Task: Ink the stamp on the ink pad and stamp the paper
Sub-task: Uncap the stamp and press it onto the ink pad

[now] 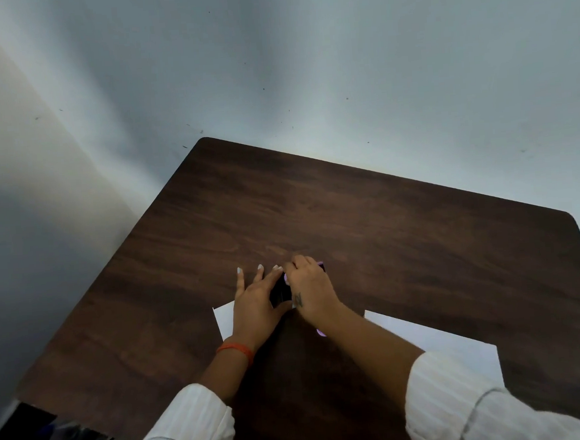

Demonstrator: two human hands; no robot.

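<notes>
My left hand [253,308] lies on the table with its fingers spread. Its thumb and forefinger hold a small dark ink pad [281,291]. My right hand [308,287] is curled tight against the pad's right side. It closes over a purple-edged thing that looks like the stamp [320,265], most of which the fingers hide. A white sheet of paper [224,319] lies under my left palm. A second white sheet of paper [441,341] lies to the right, partly under my right sleeve.
The brown wooden table [367,221] stands against pale walls, with its far corners at the upper left and right. A small purple piece [321,333] shows below my right wrist. Dark clutter [67,438] lies on the floor at the lower left.
</notes>
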